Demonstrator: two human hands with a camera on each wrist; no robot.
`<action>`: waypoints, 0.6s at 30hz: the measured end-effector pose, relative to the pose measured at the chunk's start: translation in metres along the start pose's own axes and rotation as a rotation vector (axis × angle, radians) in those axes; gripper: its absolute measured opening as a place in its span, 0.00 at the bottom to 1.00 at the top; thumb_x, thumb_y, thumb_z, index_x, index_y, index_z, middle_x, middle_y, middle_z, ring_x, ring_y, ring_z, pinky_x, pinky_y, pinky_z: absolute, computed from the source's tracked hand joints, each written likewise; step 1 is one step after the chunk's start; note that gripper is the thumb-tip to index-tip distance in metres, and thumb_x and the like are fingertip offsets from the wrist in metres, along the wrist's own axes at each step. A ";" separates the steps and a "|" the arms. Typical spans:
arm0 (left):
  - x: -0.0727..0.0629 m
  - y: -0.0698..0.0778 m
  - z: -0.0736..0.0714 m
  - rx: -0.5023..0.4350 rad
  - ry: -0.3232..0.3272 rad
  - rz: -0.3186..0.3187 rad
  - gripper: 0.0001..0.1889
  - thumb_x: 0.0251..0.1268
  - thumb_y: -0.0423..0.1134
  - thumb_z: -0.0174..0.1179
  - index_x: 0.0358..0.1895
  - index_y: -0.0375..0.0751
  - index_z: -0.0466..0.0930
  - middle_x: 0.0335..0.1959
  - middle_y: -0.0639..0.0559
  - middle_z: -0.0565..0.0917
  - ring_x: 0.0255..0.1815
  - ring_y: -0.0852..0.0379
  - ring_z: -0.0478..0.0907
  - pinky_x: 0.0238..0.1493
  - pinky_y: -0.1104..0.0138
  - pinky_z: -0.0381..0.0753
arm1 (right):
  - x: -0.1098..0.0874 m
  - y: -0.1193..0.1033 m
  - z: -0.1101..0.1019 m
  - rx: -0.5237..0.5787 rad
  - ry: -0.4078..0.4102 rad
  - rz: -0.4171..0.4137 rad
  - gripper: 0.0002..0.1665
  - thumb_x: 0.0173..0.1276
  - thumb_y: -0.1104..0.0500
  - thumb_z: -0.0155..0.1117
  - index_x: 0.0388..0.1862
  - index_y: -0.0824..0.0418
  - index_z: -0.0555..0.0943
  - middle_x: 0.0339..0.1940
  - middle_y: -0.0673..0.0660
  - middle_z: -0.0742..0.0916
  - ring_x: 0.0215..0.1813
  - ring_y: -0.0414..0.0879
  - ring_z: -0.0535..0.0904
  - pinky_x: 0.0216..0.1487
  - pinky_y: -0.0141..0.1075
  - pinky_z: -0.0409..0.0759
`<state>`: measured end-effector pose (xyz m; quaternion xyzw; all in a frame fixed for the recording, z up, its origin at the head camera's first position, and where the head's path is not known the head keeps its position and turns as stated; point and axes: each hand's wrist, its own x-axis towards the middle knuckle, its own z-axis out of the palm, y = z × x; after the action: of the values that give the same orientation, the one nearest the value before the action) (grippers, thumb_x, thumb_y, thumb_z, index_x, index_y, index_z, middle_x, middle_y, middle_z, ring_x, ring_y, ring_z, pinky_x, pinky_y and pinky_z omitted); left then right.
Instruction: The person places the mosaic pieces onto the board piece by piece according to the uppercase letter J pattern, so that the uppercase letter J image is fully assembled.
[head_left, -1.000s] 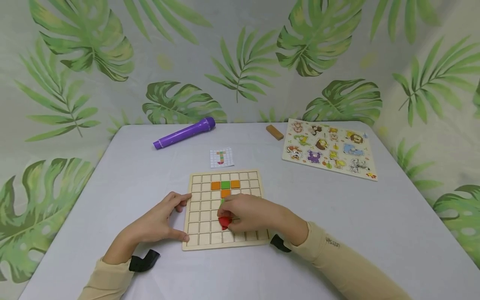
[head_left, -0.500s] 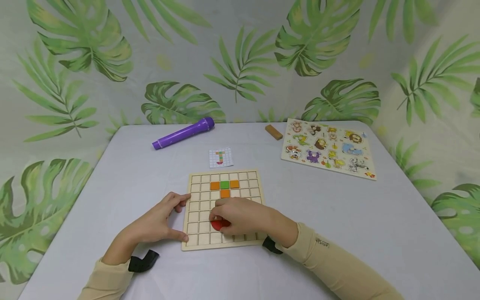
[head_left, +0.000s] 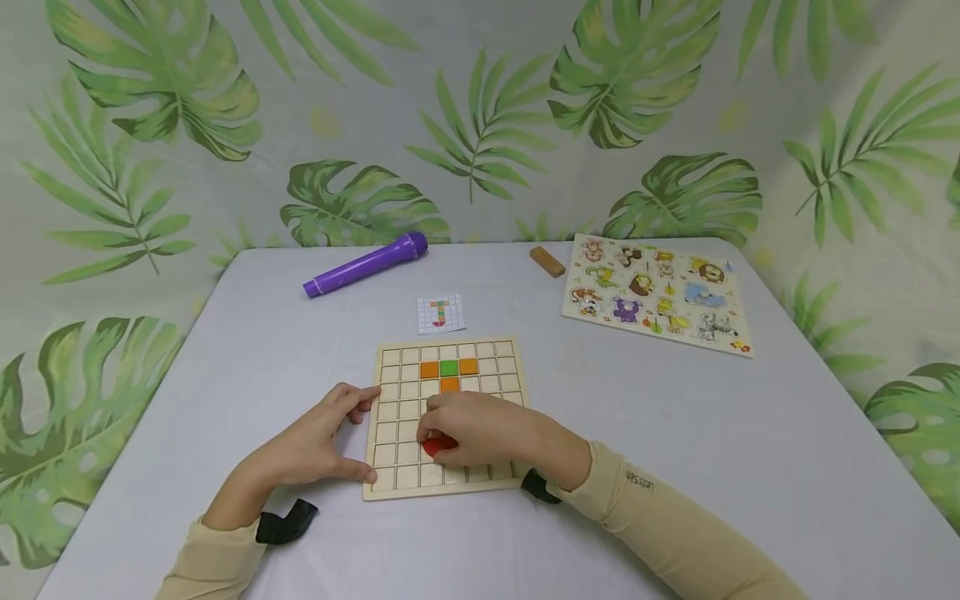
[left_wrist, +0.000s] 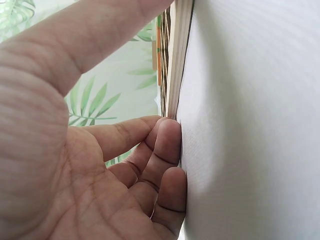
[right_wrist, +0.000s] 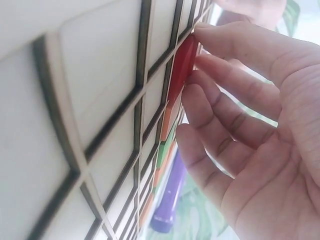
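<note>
A wooden grid board lies flat in the middle of the head view. In its upper half sit orange tiles around one green tile. My right hand reaches over the lower middle of the grid and pinches a red rounded tile between thumb and fingers. In the right wrist view, the red tile is right at the grid, with the thumb at one end; part of the column is hidden under the hand. My left hand rests its outstretched thumb and index finger against the board's left edge.
A small card with a coloured grid pattern lies just beyond the board. Farther back are a purple toy microphone, a small brown wooden block and an animal puzzle board. A leaf-patterned cloth hangs behind the table.
Since a second ago my right hand has shifted slightly left with the red tile, which has turned; over the last half second it moved little. My left hand has stayed at the board's edge.
</note>
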<state>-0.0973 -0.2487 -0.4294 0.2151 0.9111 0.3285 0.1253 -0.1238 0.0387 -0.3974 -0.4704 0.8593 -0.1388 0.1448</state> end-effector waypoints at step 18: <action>-0.001 0.001 0.001 -0.013 0.009 0.001 0.59 0.45 0.56 0.87 0.82 0.41 0.66 0.56 0.54 0.73 0.58 0.59 0.69 0.61 0.66 0.70 | 0.000 0.002 -0.002 0.036 -0.029 -0.003 0.13 0.73 0.54 0.76 0.54 0.53 0.91 0.40 0.47 0.84 0.40 0.36 0.74 0.44 0.24 0.75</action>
<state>-0.0960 -0.2481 -0.4298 0.2133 0.9094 0.3355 0.1223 -0.1266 0.0398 -0.3960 -0.4709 0.8539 -0.1475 0.1654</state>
